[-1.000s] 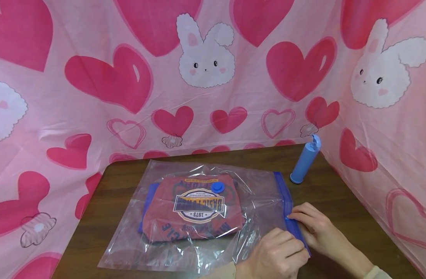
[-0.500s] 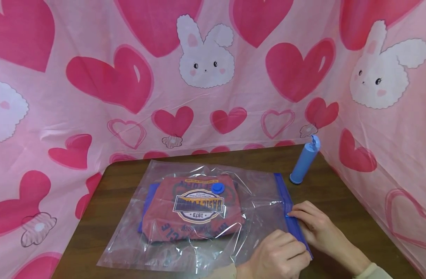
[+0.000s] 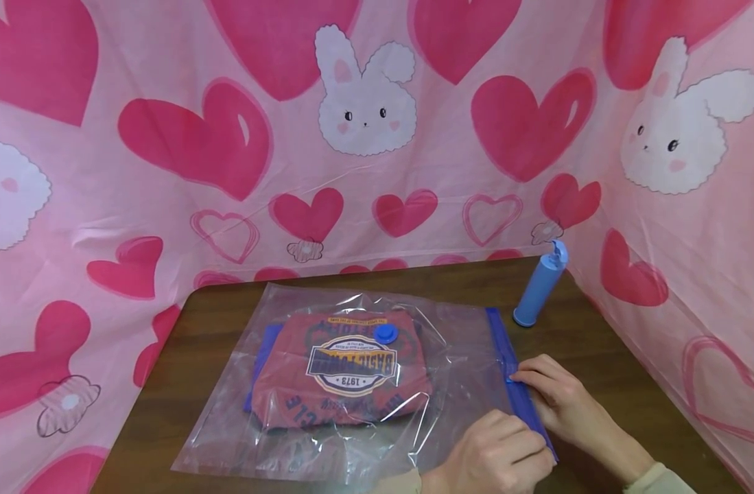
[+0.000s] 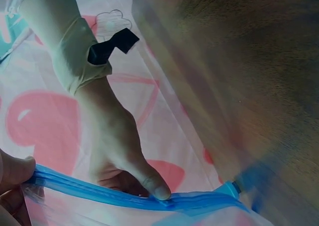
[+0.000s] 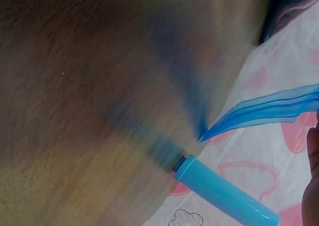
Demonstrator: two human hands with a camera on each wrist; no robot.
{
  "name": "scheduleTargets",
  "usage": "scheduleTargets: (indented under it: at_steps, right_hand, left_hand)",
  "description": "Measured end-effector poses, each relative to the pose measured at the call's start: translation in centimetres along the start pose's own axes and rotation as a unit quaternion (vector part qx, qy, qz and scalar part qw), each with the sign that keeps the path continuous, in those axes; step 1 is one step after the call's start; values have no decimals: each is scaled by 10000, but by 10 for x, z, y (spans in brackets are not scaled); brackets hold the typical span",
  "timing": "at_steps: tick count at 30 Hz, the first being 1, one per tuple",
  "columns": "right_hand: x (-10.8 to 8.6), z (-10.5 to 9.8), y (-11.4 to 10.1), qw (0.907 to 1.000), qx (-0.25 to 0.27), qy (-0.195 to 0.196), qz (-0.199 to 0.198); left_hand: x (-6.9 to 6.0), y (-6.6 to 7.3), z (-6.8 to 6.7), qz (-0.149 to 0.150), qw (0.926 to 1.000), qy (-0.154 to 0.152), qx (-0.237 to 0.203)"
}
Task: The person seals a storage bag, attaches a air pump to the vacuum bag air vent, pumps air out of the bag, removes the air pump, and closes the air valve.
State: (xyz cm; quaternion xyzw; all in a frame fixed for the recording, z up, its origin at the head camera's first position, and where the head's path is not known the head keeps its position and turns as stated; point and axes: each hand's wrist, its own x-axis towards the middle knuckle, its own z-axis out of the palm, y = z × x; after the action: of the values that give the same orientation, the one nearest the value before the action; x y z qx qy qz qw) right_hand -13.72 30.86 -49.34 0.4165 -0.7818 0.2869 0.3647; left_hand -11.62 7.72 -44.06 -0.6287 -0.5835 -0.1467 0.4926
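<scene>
A clear plastic vacuum storage bag [image 3: 463,405] lies flat on the dark wooden table, with a folded red printed garment [image 3: 346,405] inside and a round blue valve [image 3: 385,333] on top. Along its right side runs a blue zip strip [image 3: 503,341]. My left hand [image 3: 494,456] grips the strip near its front corner, thumb and curled fingers around the edge. Farther along the strip, my right hand [image 3: 558,398] pinches the small blue zip slider [image 3: 509,379] between thumb and fingers. In the left wrist view the zip strip [image 4: 99,191] stretches between both hands.
An upright light-blue hand pump [image 3: 539,288] stands on the table behind the strip's far end. Something blue-purple [image 3: 262,363] sits under the red garment in the bag. Pink heart-patterned fabric [image 3: 364,171] hangs around the table.
My right hand and the slider have edged slightly along the strip toward its far end. My left hand has shifted a little to the right with the strip's front corner.
</scene>
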Motion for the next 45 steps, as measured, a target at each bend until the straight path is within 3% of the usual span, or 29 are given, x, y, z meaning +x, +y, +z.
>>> scheduleTargets:
  at_steps: [16,45]
  right_hand:
    - [0,4,3,9999,-26,132,29]
    - [-9,8,24,9996,-99,-239,94]
  left_hand:
    - [-2,1,5,79,9998,0,171]
    - [-2,1,4,33,10000,18,89]
